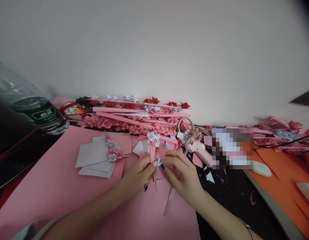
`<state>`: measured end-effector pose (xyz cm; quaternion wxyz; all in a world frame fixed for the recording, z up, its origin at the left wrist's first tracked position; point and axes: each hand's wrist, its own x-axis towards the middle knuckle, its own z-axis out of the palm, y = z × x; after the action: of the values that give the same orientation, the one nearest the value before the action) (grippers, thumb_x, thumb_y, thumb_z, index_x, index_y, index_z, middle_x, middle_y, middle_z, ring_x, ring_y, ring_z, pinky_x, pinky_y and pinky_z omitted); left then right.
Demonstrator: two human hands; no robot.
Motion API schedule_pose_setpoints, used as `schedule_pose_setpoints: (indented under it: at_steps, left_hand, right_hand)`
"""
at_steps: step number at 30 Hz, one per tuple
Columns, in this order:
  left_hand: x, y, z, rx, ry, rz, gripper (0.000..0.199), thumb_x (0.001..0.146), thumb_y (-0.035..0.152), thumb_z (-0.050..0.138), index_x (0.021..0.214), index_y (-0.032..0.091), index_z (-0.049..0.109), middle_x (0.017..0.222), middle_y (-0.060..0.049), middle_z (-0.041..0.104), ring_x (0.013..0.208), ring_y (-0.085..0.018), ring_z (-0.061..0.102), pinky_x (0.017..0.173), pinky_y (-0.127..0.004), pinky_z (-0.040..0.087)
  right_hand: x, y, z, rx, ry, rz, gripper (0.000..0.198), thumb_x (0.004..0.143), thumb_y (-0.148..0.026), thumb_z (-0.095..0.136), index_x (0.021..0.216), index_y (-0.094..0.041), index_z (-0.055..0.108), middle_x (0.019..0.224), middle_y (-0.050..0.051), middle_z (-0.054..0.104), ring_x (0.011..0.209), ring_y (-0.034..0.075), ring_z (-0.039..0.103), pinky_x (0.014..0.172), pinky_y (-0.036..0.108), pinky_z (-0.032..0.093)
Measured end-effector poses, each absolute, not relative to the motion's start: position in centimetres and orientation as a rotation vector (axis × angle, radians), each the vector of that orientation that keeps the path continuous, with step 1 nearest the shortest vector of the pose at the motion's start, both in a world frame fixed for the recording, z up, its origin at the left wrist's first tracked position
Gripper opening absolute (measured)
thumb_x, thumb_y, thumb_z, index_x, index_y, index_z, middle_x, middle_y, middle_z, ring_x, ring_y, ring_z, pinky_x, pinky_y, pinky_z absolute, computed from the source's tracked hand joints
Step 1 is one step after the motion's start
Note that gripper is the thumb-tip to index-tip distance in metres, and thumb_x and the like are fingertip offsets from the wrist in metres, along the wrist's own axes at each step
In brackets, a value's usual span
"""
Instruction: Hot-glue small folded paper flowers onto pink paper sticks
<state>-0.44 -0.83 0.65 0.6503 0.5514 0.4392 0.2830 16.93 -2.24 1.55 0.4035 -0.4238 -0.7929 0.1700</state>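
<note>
My left hand (144, 170) is closed around a pink paper stem (152, 153) that stands upright over the pink sheet. White paper flowers (153, 137) sit at the top of the stem. Between the fingertips of my right hand (182, 175) is a small white paper flower (160, 162), held against the stem just right of my left fingers. Another small white flower (166, 144) lies beyond my hands. A translucent thin stick (169, 201) lies below my right hand. The pink glue gun (198, 148) rests to the right.
Large pink paper (56, 186) covers the table, with white paper pieces (94, 155) and a finished flower spray (113, 148) on the left. Several flowered paper stems (134, 116) lie along the wall. A water bottle (36, 103) stands left; orange paper (282, 176) and a white mouse (261, 168) are right.
</note>
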Motion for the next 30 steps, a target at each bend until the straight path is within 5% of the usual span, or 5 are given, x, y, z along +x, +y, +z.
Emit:
schedule_pose_setpoints:
  at_steps: [8, 21, 30]
  left_hand:
    - [-0.29, -1.08, 0.93, 1.239, 0.893, 0.582, 0.036, 0.085, 0.052, 0.042, 0.069, 0.020, 0.040, 0.056, 0.005, 0.044, 0.042, -0.006, 0.035, 0.042, -0.021, 0.034]
    - [-0.10, -1.64, 0.30, 1.476, 0.865, 0.491, 0.034, 0.095, 0.039, 0.031, 0.074, 0.018, 0.046, 0.060, 0.003, 0.049, 0.046, -0.009, 0.044, 0.047, -0.021, 0.038]
    - [-0.18, -1.75, 0.43, 1.539, 0.887, 0.481, 0.035, 0.096, 0.039, 0.031, 0.073, 0.019, 0.046, 0.061, 0.003, 0.050, 0.049, -0.010, 0.046, 0.050, -0.023, 0.039]
  right_hand:
    - [16.95, -2.68, 2.04, -1.120, -1.815, 0.387, 0.022, 0.083, -0.003, 0.052, 0.092, -0.021, 0.061, 0.092, 0.003, 0.053, 0.080, 0.013, 0.054, 0.068, 0.025, 0.047]
    - [16.31, -3.20, 2.37, -1.166, -1.746, 0.479, 0.021, 0.080, -0.005, 0.056, 0.090, -0.022, 0.062, 0.087, 0.002, 0.061, 0.084, 0.015, 0.058, 0.072, 0.027, 0.047]
    - [16.19, -3.14, 2.29, -1.191, -1.713, 0.496, 0.017, 0.081, -0.008, 0.055, 0.088, -0.022, 0.063, 0.083, 0.002, 0.062, 0.074, 0.015, 0.056, 0.062, 0.026, 0.044]
